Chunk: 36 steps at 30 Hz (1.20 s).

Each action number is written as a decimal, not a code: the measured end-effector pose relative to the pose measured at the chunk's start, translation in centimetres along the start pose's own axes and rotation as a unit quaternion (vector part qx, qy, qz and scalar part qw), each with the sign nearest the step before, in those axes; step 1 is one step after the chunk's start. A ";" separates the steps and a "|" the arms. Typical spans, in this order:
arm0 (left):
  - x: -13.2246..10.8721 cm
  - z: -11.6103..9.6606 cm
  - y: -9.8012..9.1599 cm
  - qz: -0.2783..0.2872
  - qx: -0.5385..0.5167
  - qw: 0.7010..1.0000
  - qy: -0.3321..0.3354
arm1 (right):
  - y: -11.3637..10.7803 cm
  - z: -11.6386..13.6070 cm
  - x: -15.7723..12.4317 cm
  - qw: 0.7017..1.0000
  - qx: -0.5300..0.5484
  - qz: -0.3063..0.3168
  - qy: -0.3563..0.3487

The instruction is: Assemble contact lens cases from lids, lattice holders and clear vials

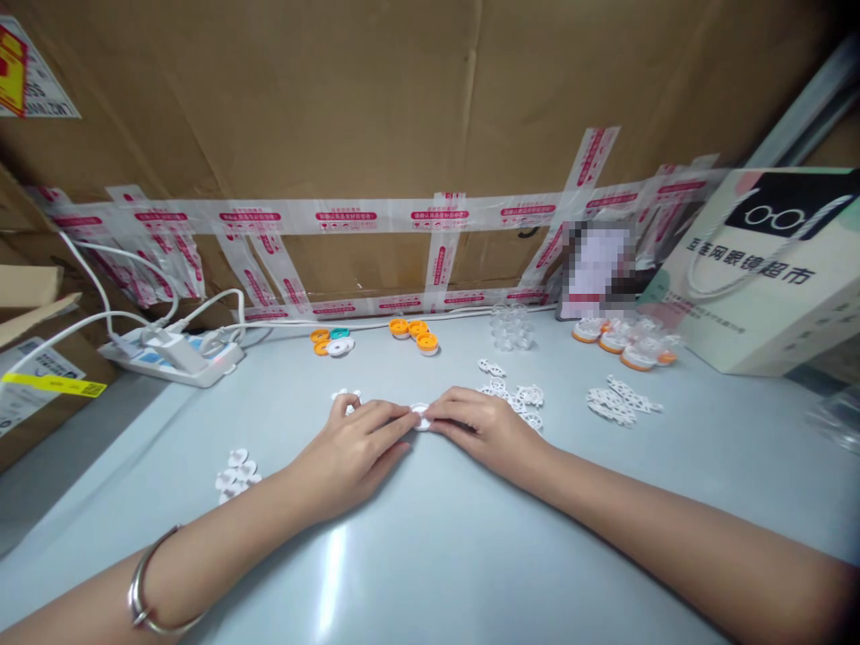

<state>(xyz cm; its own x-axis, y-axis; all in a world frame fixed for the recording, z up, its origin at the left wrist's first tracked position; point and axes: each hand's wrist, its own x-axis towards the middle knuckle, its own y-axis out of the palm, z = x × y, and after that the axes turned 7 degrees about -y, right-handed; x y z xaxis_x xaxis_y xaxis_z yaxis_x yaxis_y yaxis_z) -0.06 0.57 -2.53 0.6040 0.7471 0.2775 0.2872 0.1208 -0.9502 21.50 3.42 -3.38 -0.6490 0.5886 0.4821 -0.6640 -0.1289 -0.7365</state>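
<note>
Between my two hands, at the middle of the table, is a small round white plastic piece [420, 417]. My left hand [366, 448] grips its left edge with the fingertips, and my right hand [480, 425] pinches it from the right. Fingers cover part of the piece, so its inside is hard to make out. Beyond my left hand lie a few small white parts [346, 395], partly hidden by the fingers. Just past my right hand is a loose group of flat white openwork pieces [530, 395]. White pegged parts [236, 475] lie by my left forearm.
Orange-and-white round pieces [427, 343], orange and teal rings [321, 337] and clear cups [511, 327] stand along the back. Clear-topped assembled pieces [637, 355] sit right, near a paper bag [759, 278]. A power strip [202, 372] with cables is left. A taped carton [376, 134] walls the back.
</note>
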 end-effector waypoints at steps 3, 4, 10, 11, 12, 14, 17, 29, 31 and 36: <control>0.1 0.0 0.0 -0.006 0.000 1.000 0.004 | 0.1 0.0 -0.1 0.999 -0.029 0.010 -0.013; 0.1 0.0 0.0 -0.007 0.001 1.000 0.006 | 0.2 0.0 -0.1 0.999 -0.039 0.013 -0.018; 0.2 -0.1 -0.1 0.001 0.021 1.000 0.022 | 0.4 -0.1 -0.2 0.996 -0.073 0.019 -0.037; 0.2 -0.1 -0.1 0.001 0.026 0.999 0.024 | 0.4 -0.1 -0.2 0.996 -0.075 0.017 -0.039; 0.2 -0.2 -0.1 0.002 0.031 0.999 0.025 | 0.5 -0.1 -0.2 0.996 -0.076 0.014 -0.042; 0.1 -0.4 -0.1 0.005 0.036 0.999 0.021 | 0.5 -0.2 -0.3 0.996 -0.073 0.006 -0.044; 0.1 -0.5 -0.3 -0.001 0.033 0.999 0.016 | 0.5 -0.1 -0.4 0.998 -0.059 0.000 -0.036; -0.6 7.7 -4.2 0.057 -0.073 0.982 -0.167 | -0.5 0.9 0.3 0.998 -0.004 0.000 0.069; -0.5 8.1 -3.6 0.071 -0.080 0.976 -0.191 | -0.4 1.0 0.5 0.995 -0.004 0.012 0.097; -0.3 8.1 -2.8 0.056 -0.096 0.969 -0.220 | 0.1 1.0 1.0 0.989 0.012 0.043 0.142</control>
<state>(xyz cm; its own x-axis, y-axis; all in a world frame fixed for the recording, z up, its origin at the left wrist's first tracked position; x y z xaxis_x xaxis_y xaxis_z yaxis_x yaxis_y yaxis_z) -7.06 5.27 -1.10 0.2757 0.9601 0.0460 0.3971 -0.0702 -0.9151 20.45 3.17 -2.50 -0.5751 0.7746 0.2631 -0.6216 -0.2047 -0.7561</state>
